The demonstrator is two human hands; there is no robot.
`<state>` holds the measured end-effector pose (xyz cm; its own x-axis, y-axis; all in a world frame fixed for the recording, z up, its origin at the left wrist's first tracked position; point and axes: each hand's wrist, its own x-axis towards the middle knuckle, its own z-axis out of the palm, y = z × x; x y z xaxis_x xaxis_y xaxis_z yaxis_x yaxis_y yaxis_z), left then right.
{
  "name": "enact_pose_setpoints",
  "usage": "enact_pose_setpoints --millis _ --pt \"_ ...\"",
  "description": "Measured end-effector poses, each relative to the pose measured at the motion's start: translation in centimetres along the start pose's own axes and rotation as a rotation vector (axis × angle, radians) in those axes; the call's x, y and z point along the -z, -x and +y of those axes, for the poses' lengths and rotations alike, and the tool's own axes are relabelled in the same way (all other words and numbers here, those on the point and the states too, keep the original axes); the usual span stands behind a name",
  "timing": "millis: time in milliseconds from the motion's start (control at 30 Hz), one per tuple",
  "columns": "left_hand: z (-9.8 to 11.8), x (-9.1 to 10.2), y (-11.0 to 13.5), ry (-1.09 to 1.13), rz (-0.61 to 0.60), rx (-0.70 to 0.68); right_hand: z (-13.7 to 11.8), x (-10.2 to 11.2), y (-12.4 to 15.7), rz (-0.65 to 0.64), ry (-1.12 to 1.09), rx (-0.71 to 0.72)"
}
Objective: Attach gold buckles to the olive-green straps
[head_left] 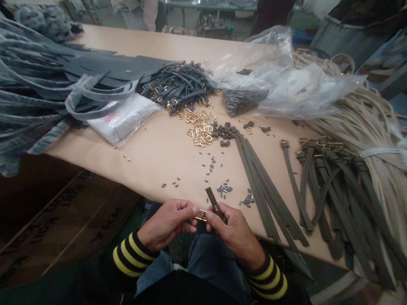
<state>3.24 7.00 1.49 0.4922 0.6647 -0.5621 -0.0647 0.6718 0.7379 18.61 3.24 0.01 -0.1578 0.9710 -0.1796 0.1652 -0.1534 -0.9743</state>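
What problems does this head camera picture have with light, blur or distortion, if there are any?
In the head view, wide-angle distortion bends the edges, and the tabletop looks curved. Light is soft and even, with only faint shadows, though the clear plastic bag shows pale glare. The far background is soft, and the small gold buckle between the left hand and right hand lacks sharp detail.

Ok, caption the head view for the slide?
Left hand and right hand hold a gold buckle and dark strap by the table.
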Motion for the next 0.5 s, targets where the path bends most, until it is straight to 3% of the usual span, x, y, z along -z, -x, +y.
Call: enact_pose_setpoints --millis 267,500 --pt "-0.9 0.0 0.4 -0.019 0.095 -0.076 -0.3 -0.5 0.3 -0.018 0.073 -0.004" --pt "-1.2 0.0 0.6 -0.008 0.073 -0.093 -0.4 -0.6 0.4 -0.052 0.038 -0.019"
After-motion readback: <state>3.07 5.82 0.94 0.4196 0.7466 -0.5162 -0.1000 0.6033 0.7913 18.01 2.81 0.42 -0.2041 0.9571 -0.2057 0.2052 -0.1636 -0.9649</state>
